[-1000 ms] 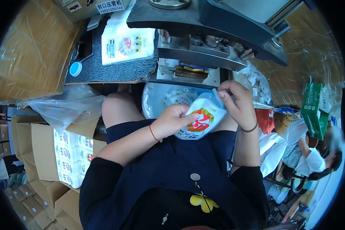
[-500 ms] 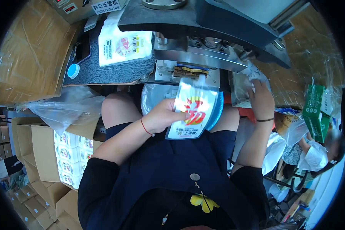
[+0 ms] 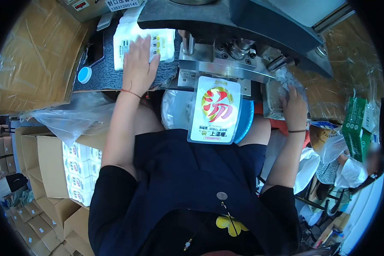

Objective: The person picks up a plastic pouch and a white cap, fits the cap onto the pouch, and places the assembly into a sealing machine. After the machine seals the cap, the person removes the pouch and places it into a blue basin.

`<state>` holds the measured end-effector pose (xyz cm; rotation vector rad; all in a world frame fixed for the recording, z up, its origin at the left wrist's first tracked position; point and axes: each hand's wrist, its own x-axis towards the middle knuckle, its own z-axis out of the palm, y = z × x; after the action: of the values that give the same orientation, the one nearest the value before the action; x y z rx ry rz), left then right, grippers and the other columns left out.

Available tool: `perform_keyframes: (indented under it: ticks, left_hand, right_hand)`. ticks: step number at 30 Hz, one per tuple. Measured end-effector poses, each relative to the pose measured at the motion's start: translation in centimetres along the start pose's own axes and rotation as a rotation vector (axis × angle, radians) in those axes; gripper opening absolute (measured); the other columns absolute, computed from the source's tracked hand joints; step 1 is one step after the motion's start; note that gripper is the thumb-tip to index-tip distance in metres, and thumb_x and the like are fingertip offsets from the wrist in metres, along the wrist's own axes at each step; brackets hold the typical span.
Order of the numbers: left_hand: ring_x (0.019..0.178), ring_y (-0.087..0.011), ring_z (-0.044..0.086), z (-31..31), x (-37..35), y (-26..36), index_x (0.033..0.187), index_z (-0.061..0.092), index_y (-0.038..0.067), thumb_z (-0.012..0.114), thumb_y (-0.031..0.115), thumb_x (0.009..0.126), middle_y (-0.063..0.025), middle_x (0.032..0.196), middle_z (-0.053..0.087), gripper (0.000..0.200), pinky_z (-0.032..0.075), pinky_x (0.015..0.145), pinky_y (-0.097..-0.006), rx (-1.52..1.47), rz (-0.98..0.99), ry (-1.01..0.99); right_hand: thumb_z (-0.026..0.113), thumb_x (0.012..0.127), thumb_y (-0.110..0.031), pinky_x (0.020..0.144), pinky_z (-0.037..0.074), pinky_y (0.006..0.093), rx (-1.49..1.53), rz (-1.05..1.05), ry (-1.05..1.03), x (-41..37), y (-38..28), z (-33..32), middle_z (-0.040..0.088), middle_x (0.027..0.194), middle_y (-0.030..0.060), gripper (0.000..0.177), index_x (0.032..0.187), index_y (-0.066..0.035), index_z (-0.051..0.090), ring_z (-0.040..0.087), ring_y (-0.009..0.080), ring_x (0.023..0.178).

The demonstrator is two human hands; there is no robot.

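Note:
A white pouch (image 3: 214, 109) with red characters hangs from the jaw of the metal sealing machine (image 3: 226, 38), with no hand on it. My left hand (image 3: 138, 64) lies with its fingers spread on the stack of flat white pouches (image 3: 163, 40) on the grey mat (image 3: 102, 72). My right hand (image 3: 294, 102) reaches into a box of small white spouts (image 3: 281, 79) at the right of the machine; whether it grips one I cannot tell.
A blue cap (image 3: 84, 75) lies on the mat. A blue basin (image 3: 245, 119) with a plastic bag sits on my lap. Open cartons of packed pouches (image 3: 77, 170) stand at the left. Another person (image 3: 350, 170) sits at the right, beside green boxes (image 3: 356, 123).
My left hand let go of the pouch, which now hangs from the machine, and moved up left onto the pouch stack. My right hand stayed at the spout box.

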<state>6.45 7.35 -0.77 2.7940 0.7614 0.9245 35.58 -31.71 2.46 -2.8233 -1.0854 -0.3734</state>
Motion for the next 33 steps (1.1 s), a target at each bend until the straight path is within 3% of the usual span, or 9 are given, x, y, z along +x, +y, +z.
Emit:
perform_keyframes:
  ticks: [4, 7, 13, 16, 19, 20, 23, 27, 33]
  left_hand:
    - [0.142, -0.0429, 0.04, -2.5, -3.2, 1.6, 0.148, 0.048, 0.014, 0.07, 0.036, 0.089, -0.021, 0.157, 0.039, 0.066, 0.033, 0.114, -0.0538, 0.058, 0.186, -0.326]
    - [0.129, -0.0383, 0.055, -4.0, -5.1, 2.3, 0.136, 0.061, 0.016, 0.068, 0.01, 0.083, -0.016, 0.14, 0.057, 0.054, 0.046, 0.101, -0.0482, 0.114, 0.211, -0.258]
    - [0.108, -0.0381, 0.065, -5.3, -4.4, 2.5, 0.125, 0.066, 0.008, 0.063, 0.002, 0.083, -0.0175, 0.12, 0.067, 0.043, 0.051, 0.087, -0.0462, -0.02, 0.252, -0.179]
    - [0.088, -0.0287, 0.069, -4.4, -5.6, 1.8, 0.114, 0.07, 0.002, 0.067, 0.002, 0.087, -0.0139, 0.1, 0.072, 0.027, 0.053, 0.079, -0.0379, -0.159, -0.081, -0.062]
    - [0.074, -0.0135, 0.066, -4.6, -6.6, 3.8, 0.103, 0.072, -0.003, 0.073, 0.007, 0.09, -0.0069, 0.081, 0.071, 0.016, 0.051, 0.069, -0.0286, -1.035, -0.535, -0.261]
    - [0.072, -0.0035, 0.06, -5.1, -6.5, 5.5, 0.096, 0.074, -0.003, 0.079, 0.011, 0.087, -0.0014, 0.078, 0.07, 0.017, 0.048, 0.066, -0.022, -1.013, -0.472, -0.268]
    - [0.072, -0.0054, 0.065, -4.1, -6.5, 8.6, 0.093, 0.076, 0.0, 0.08, 0.012, 0.086, -0.0046, 0.08, 0.073, 0.015, 0.051, 0.064, -0.0232, -0.947, -0.334, -0.435]
    - [0.072, -0.0039, 0.061, -3.6, -6.2, 12.9, 0.094, 0.074, -0.003, 0.079, 0.012, 0.088, -0.0024, 0.079, 0.071, 0.017, 0.049, 0.064, -0.0225, -1.009, -0.313, -0.658]
    - [0.092, -0.0103, 0.067, -2.1, -7.9, 14.7, 0.114, 0.07, -0.005, 0.064, 0.025, 0.102, -0.0065, 0.104, 0.074, 0.032, 0.055, 0.084, -0.0264, -1.499, -0.565, -0.921]
  right_hand:
    - [0.071, 0.087, -0.018, 0.091, 0.049, 0.0481, 0.201, -0.059, -0.099, 1.3, 0.3, -0.3, 0.062, 0.117, 0.0225, 0.043, 0.125, -0.006, 0.057, 0.059, 0.0431, 0.11]
    - [0.07, 0.088, -0.016, 0.09, 0.05, 0.0468, 0.193, -0.197, 0.196, 1.3, -0.9, -0.3, 0.065, 0.111, 0.0214, 0.04, 0.124, -0.005, 0.057, 0.062, 0.0426, 0.106]
    - [0.067, 0.089, -0.008, 0.091, 0.051, 0.0456, 0.289, -0.164, -0.055, 2.9, -1.3, 0.5, 0.066, 0.114, 0.0229, 0.033, 0.12, -0.002, 0.059, 0.063, 0.043, 0.106]
    - [0.065, 0.091, -0.005, 0.086, 0.054, 0.0418, 0.329, -0.152, 0.156, 1.9, -1.0, -0.2, 0.067, 0.109, 0.0207, 0.029, 0.119, 0.0, 0.058, 0.068, 0.0368, 0.098]
    - [0.062, 0.092, 0.0, 0.075, 0.055, 0.0364, 0.675, 0.009, 0.07, -0.2, -3.3, -3.5, 0.064, 0.103, 0.0179, 0.022, 0.113, 0.001, 0.058, 0.072, 0.0278, 0.091]
    - [0.061, 0.093, 0.002, 0.067, 0.054, 0.0301, 0.871, -0.047, 0.113, -0.7, -4.4, -3.0, 0.06, 0.097, 0.0117, 0.02, 0.112, 0.002, 0.057, 0.069, 0.0182, 0.078]
    - [0.064, 0.096, -0.008, 0.076, 0.047, 0.0285, 1.113, -0.174, -0.058, -2.7, -9.8, -4.0, 0.056, 0.096, 0.0072, 0.017, 0.11, -0.001, 0.056, 0.055, 0.0156, 0.087]
    - [0.058, 0.098, -0.008, 0.08, 0.049, 0.0335, 1.325, -0.303, -0.058, -2.1, -13.8, -6.2, 0.065, 0.101, 0.0123, 0.016, 0.11, -0.001, 0.065, 0.062, 0.0233, 0.088]
    - [0.06, 0.097, -0.013, 0.08, 0.051, 0.0382, 0.967, -0.397, -0.088, -1.4, -12.3, -6.0, 0.068, 0.09, 0.0144, 0.015, 0.099, 0.0, 0.067, 0.065, 0.0346, 0.088]
